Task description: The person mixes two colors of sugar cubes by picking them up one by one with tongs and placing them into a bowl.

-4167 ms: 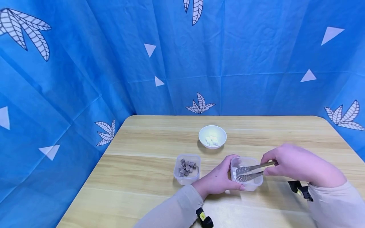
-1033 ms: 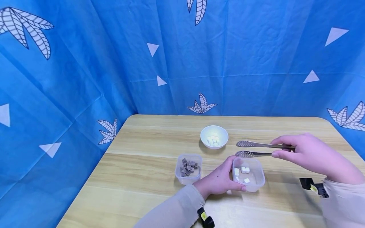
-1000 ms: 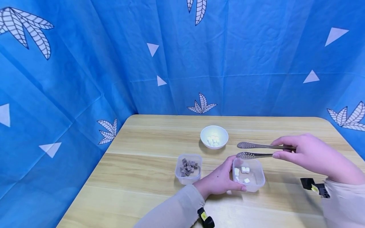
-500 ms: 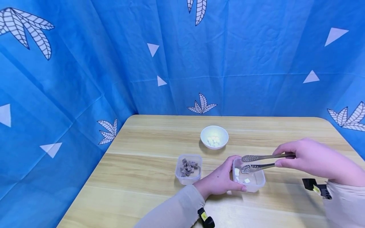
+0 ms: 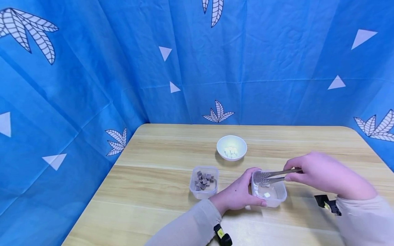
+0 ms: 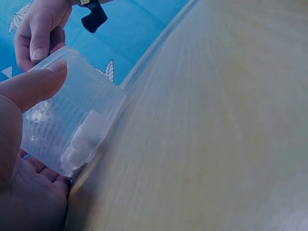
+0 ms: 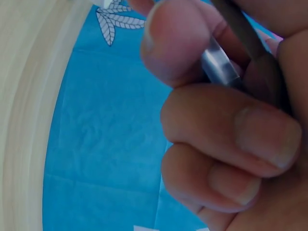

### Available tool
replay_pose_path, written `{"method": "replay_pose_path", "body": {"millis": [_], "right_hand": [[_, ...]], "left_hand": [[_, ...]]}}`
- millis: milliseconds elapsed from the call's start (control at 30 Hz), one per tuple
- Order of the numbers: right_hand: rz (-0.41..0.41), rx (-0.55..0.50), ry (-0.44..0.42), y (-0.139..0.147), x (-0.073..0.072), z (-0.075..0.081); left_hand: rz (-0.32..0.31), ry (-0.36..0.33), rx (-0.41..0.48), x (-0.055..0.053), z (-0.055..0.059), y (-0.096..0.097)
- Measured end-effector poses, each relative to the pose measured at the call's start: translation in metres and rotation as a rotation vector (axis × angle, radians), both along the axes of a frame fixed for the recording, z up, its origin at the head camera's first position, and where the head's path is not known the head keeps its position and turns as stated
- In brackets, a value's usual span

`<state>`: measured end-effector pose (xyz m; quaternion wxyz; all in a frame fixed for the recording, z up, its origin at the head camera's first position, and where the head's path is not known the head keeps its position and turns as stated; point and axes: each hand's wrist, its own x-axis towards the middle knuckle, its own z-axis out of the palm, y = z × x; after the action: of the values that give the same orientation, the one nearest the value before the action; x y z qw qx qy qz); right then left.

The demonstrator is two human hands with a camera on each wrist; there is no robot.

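My left hand [image 5: 235, 192] grips the left side of a clear plastic container [image 5: 278, 196], thumb along the near wall. Several white cubes [image 5: 266, 195] lie inside it; in the left wrist view, white cubes [image 6: 84, 139] show through the container wall. My right hand [image 5: 318, 175] pinches a pair of metal tongs [image 5: 278, 173] between thumb and fingers. The perforated tips reach down into the container's left part, over a white cube partly hidden beneath them. In the right wrist view, the tongs [image 7: 220, 63] run between the curled fingers.
Behind the container stands a white bowl [image 5: 223, 142] holding several white cubes [image 5: 231, 152]. To the left is a second clear container [image 5: 200, 195] with several brown cubes [image 5: 204, 181]. The wooden table [image 5: 154, 205] ends at a blue patterned curtain [image 5: 184, 68].
Over the last second my right hand has lowered the tongs from above the container's far rim into it, and the tips have drawn closer together. My left hand stays on the container.
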<state>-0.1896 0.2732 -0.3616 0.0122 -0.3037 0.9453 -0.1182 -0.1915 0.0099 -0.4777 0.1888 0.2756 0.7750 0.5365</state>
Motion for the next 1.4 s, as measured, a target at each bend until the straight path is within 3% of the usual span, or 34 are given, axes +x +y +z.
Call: {"method": "replay_pose_path", "body": {"millis": [500,700,1033,1400], "right_hand": [[0.030,0.052,0.061,-0.012,0.001,-0.005],[0.043,0.040,0.038,-0.012,0.001,-0.005],[0.034,-0.026,0.015,0.003,0.005,0.006],[-0.011,-0.073,0.058,0.020,0.011,0.017]], "left_hand": [[0.015,0.010,-0.009,0.002,0.002,-0.001],[0.018,0.010,-0.007,0.002,0.000,-0.001],[0.011,0.033,-0.014,0.002,0.001,0.000],[0.033,0.013,-0.028,0.003,0.002,0.000]]}}
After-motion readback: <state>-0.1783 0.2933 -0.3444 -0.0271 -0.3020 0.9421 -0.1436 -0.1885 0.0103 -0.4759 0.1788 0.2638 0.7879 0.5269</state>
